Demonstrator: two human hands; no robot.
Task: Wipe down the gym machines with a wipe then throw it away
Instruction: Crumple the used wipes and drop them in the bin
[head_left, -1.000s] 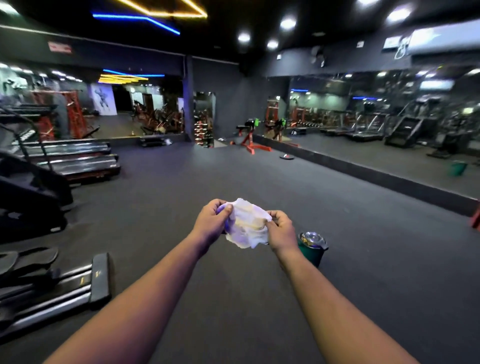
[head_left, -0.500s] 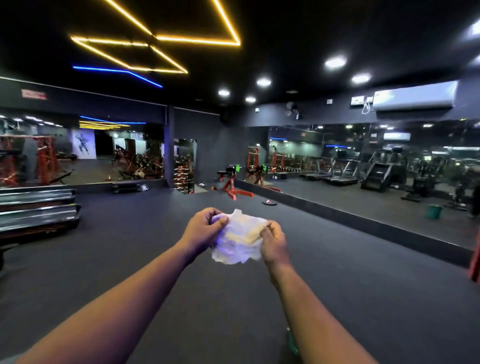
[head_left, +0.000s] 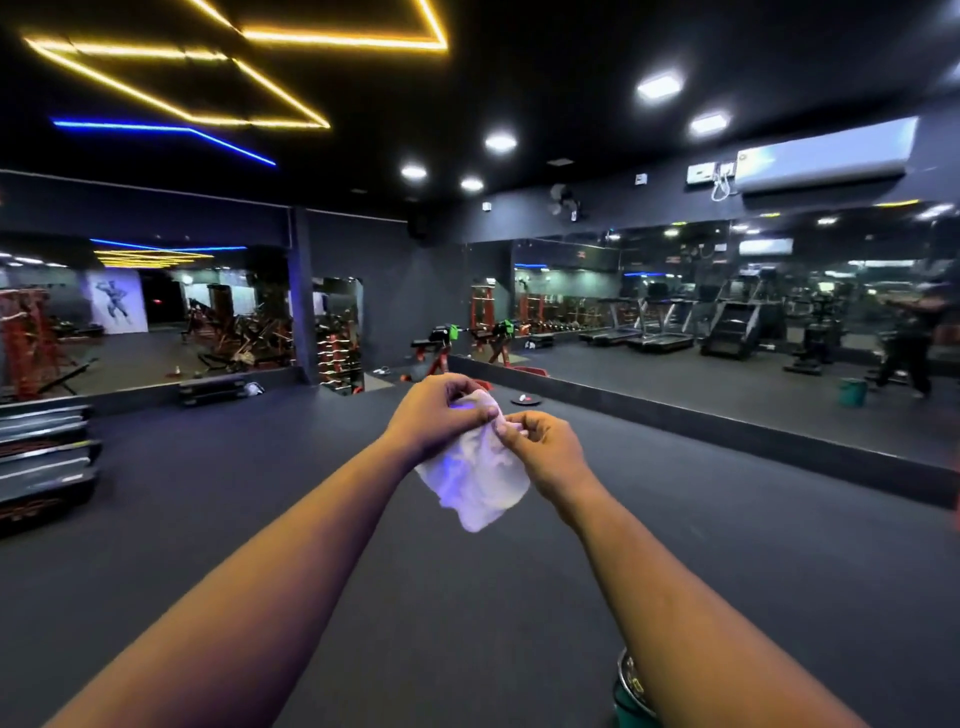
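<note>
While both arms are reaching forward at chest height over the dark rubber floor (head_left: 260, 519), the following items are presenting themselves.

Item: white wipe (head_left: 475, 480). It is hanging crumpled between the two hands, upper corner gathered at the fingertips, lower bulk drooping free in the air, touching no machine.

Item: left hand (head_left: 436, 415). It is pinching the wipe's top edge between thumb and curled fingers.

Item: right hand (head_left: 540, 447). It is pinching the same corner just beside the left, fingers curled; the hands are together, nearly touching. Judged purpose: the pair are likely opening out or refolding the wipe, either for wiping or for binning.

Item: green bin with a metal lid (head_left: 631, 691). It is standing on the floor near the person's feet, largely hidden behind the right forearm and cut off by the lower frame edge, so its opening is not showing.

Item: treadmills (head_left: 47, 452). They are sitting at the left edge, cropped.

Item: red bench (head_left: 441, 353). It is standing well apart, by the mirror wall (head_left: 727, 332).

Hard to make out: how soiled the wipe is, coloured light tinting it; the blurred figure in the mirror.
</note>
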